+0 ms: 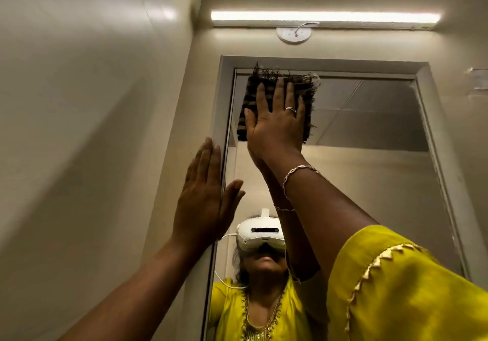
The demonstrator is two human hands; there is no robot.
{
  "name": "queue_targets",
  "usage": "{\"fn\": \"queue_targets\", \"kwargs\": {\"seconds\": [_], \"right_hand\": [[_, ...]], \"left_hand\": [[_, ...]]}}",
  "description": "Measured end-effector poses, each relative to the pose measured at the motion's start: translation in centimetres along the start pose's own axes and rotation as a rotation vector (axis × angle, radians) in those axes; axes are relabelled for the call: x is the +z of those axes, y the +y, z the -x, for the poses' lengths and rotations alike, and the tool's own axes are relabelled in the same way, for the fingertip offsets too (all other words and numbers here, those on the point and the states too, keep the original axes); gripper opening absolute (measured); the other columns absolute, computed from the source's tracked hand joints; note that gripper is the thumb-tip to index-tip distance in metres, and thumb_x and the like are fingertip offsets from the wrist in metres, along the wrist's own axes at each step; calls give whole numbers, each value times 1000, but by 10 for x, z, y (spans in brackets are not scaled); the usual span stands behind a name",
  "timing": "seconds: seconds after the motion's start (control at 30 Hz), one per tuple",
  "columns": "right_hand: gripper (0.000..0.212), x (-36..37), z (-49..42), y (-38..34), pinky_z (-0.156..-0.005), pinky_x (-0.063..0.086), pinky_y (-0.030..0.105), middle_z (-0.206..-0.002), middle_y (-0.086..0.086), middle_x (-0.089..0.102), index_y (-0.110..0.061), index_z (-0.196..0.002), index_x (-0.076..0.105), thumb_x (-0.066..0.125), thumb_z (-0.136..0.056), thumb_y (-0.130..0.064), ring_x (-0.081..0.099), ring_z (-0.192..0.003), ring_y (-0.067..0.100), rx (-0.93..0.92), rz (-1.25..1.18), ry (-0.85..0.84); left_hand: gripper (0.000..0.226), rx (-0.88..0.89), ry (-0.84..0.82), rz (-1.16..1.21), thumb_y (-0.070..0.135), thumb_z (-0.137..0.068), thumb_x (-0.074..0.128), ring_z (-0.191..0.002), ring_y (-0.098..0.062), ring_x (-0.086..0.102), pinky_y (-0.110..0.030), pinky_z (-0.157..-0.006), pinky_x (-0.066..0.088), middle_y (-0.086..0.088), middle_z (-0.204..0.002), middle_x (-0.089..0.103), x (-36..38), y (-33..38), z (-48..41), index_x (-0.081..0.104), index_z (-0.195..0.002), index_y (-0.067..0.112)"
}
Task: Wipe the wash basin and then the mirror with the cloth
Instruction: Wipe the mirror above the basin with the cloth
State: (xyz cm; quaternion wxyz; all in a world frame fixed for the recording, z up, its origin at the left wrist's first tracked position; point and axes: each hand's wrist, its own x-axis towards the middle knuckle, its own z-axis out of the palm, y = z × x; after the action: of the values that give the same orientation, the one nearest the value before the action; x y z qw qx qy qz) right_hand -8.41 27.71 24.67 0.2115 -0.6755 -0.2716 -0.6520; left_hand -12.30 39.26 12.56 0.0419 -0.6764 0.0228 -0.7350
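Note:
The mirror [369, 182] fills a pale frame on the wall ahead. A dark striped cloth [253, 92] with frayed edges lies flat against the glass near the mirror's top left corner. My right hand [277, 126] presses on the cloth with its fingers spread and pointing up. My left hand [203, 203] rests flat and open on the mirror frame's left side, lower down, holding nothing. The wash basin is out of view.
A lit tube light [324, 16] runs across the wall above the mirror, with a round white fitting [293, 35] under it. A plain wall [92, 129] closes in on the left. The mirror reflects a person in a yellow top and a headset.

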Motion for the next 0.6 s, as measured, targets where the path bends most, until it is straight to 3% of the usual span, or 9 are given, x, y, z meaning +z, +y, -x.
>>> {"fn": "queue_targets", "kwargs": {"seconds": [0.1, 0.33, 0.47, 0.6], "right_hand": [[57, 3, -2, -14, -116, -6, 45, -157, 14, -6, -24, -149, 5, 19, -98, -45, -10, -145, 29, -45, -2, -23], [56, 0, 1, -16, -116, -6, 43, -158, 11, -6, -26, -149, 6, 18, -98, -46, -9, -145, 26, -180, -2, -59], [55, -2, 4, -2, -117, -4, 42, -158, 8, -3, -28, -149, 7, 19, -98, -46, -5, -146, 25, -230, 15, -61], [55, -7, 10, 22, -117, -3, 40, -159, 6, -1, -29, -148, 8, 22, -98, -45, -4, -146, 24, -218, 3, -40]], "left_hand": [[71, 17, 9, 4, 50, -91, 28, -141, -21, 10, -27, -113, 10, -14, -152, 13, 0, -1, 0, 17, -143, 3], [81, 36, -2, 12, 64, -89, 10, -141, -25, 9, -32, -114, 10, -10, -149, 5, -3, 0, -3, 11, -142, 3], [79, 25, -38, -41, 62, -89, 16, -141, -25, 7, -34, -115, 10, -15, -153, 8, -3, -1, -2, 9, -143, 4], [76, 33, -53, -93, 54, -90, 27, -141, -25, 7, -24, -114, 1, -18, -153, 11, -4, -1, -2, 11, -144, 3]]}}
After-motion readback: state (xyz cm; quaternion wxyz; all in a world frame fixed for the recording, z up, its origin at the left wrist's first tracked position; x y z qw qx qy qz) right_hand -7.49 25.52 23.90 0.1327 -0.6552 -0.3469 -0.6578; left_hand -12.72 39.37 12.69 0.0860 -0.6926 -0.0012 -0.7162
